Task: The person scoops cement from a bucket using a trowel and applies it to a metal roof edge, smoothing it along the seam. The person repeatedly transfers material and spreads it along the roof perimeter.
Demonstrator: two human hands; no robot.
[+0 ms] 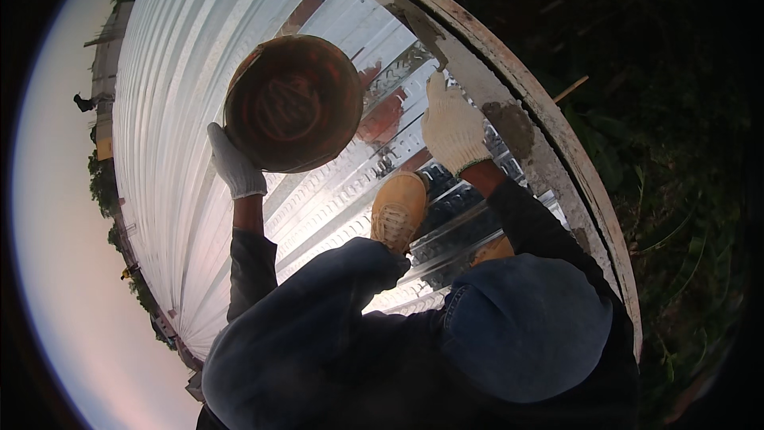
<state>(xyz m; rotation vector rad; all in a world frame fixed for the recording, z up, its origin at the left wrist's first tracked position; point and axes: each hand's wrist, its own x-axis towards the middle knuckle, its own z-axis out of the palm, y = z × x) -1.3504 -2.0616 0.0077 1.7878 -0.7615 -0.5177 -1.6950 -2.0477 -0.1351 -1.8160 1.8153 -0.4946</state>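
My left hand [235, 161], in a white knit glove, grips the near-left rim of a round, dark brown pan [293, 103]. The pan is raised over the ribbed, shiny metal sheeting [318, 215]. In a matching glove, my right hand [454, 123] is closed around the handle end of a trowel. Its mortar-smeared blade [418, 22] points away from me, along a grey mortar strip [469, 56] at the right edge of the sheeting. A darker, wet-looking mortar patch [511, 129] lies on that strip, just right of my right hand.
My tan shoe [399, 211] stands on the sheeting between my hands; another is partly hidden by my knee. Beyond the raised outer edge [593, 183] on the right, dark plants [676, 231] lie lower down. Reddish patches [382, 118] show on the metal beside the pan.
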